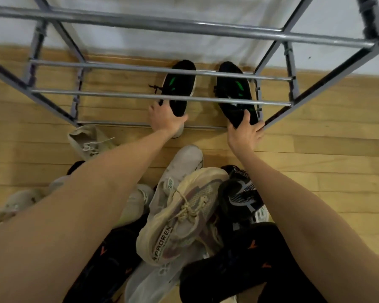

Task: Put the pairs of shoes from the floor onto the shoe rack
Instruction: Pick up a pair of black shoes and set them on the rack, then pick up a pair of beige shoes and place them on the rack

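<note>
The left hand has its fingers wrapped around the heel of one black shoe. The right hand grips the other black shoe. Both shoes sit low in the metal shoe rack, toes toward the wall.

Home entryway: wooden floor, metal shoe rack, shoe pile.

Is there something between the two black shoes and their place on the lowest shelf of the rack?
Nothing visible. The left hand holds the left black shoe and the right hand the right black shoe, both already among the shoe rack bars.
</note>
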Demonstrator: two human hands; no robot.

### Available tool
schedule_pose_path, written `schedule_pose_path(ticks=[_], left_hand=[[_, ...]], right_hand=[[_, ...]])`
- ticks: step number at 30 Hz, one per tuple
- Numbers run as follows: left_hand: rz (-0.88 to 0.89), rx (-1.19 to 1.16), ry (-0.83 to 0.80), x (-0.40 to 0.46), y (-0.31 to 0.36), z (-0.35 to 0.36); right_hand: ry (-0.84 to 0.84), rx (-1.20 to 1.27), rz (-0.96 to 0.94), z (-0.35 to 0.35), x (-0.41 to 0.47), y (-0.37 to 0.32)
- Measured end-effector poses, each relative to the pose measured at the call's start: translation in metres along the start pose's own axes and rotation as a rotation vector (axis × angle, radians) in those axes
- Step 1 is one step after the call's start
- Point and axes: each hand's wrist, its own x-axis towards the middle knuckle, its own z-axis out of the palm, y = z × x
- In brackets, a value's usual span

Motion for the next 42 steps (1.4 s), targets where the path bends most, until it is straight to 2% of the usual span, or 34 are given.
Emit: schedule_pose_path(ticks=[5, 9, 13, 16, 19, 22, 25, 30, 32, 34, 37, 40, 42], left_hand=[[0.114, -0.040, -0.091, -0.017, -0.015, -0.007], [0.129, -0.040, -0.168, -0.054, -0.040, -0.028], [0.143, -0.007, -0.211, -0.098, -0.068, -0.062], [0.203, -0.008, -0.240, -0.128, -0.090, -0.088], [0.250, 0.021, -0.232, -0.152, -0.108, -0.113], [0.230, 0.001, -0.231, -0.170, -0.123, -0.134], [0.228, -0.003, -0.258, -0.187, -0.141, -0.145], [0.305, 0.193, -0.371, -0.211, -0.167, -0.150], [0.296, 0.233, -0.365, -0.215, -0.177, -0.152], [0.254, 0.252, -0.329, -0.215, -0.187, -0.155], [0.197, 0.302, -0.299, -0.206, -0.203, -0.162], [0.135, 0.358, -0.361, -0.191, -0.225, -0.171], [0.125, 0.434, -0.423, -0.186, -0.240, -0.176]], right_hand=[[-0.055, 0.014, -0.011, -0.004, -0.020, 0.002], [-0.111, -0.001, -0.040, -0.014, -0.058, -0.002], [-0.222, -0.125, -0.277, -0.031, -0.103, -0.002], [-0.230, -0.234, -0.477, -0.044, -0.136, -0.002], [-0.241, -0.294, -0.556, -0.055, -0.165, 0.000], [-0.261, -0.284, -0.516, -0.066, -0.191, 0.001], [-0.270, -0.166, -0.414, -0.073, -0.220, 0.001], [-0.175, 0.008, -0.140, -0.063, -0.278, 0.000], [-0.140, 0.019, -0.124, -0.054, -0.299, -0.004], [-0.113, 0.013, -0.218, -0.045, -0.318, -0.010], [-0.090, -0.074, -0.506, -0.028, -0.337, -0.025], [-0.247, -0.196, -0.695, -0.010, -0.343, -0.046], [-0.366, -0.247, -0.724, 0.003, -0.342, -0.059]])
